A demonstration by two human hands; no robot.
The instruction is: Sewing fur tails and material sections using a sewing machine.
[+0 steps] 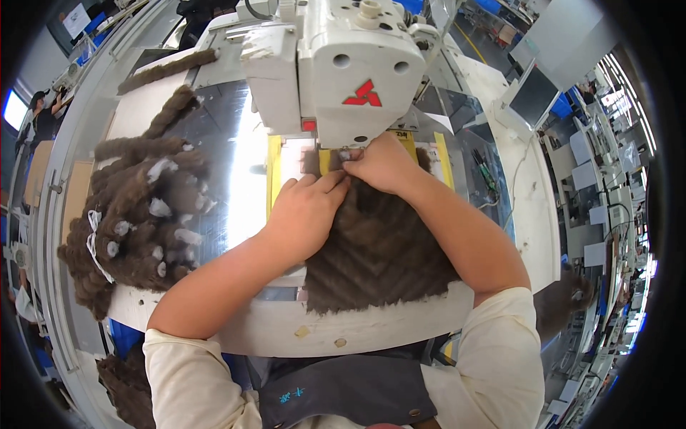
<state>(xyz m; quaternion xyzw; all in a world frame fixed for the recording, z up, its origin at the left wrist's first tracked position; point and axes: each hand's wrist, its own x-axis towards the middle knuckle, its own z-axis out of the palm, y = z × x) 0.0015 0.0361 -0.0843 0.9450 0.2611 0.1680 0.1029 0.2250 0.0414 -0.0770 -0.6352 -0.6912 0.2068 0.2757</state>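
Note:
A brown fur piece (379,250) with slanting ribs hangs from the sewing area of a white industrial sewing machine (364,57) toward the table's front edge. My left hand (304,214) is closed at its upper left side, fingers bunched against the fur. Just under the machine head, my right hand (382,164) pinches the fur's upper edge, its fingertips close to my left ones. A small pale patch shows by the right fingertips. The machine head hides the needle.
Bundled brown fur strips (143,214), tied with white string (93,243), lie on the left. More strips (168,71) sit behind them. Yellow tape (274,175) borders the sewing area. Green-handled snips (484,170) lie at right, near a monitor (536,93).

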